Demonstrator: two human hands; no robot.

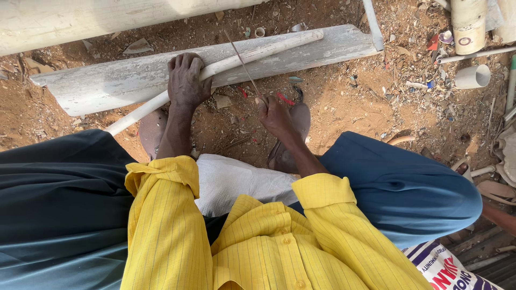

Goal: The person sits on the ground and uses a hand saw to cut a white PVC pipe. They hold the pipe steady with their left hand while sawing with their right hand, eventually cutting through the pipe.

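Thin white pipe (236, 59) is laid slantwise along a weathered white half-pipe trough (123, 80) on the dirt, its near end overhanging toward the sandalled foot. Left hand (185, 80) is clamped over the pipe mid-length, fingers wrapped down, pressing it into the trough. Right hand (275, 115) is closed around the lower end of a thin saw blade (242, 62), which is angled up across the pipe just beside the left hand; whether the blade touches the pipe can't be told. Pipe is judged light, rigid, smooth and dusty, so likely to roll or slip unless pinned; the hold is best taken close to the blade, as seen. Blade is judged thin and whippy, easily bent or snapped if twisted. Containers: the trough carries only the pipe; an open short pipe offcut (473, 76) lying at right looks empty; a printed sack (446, 266) at lower right, contents not visible.
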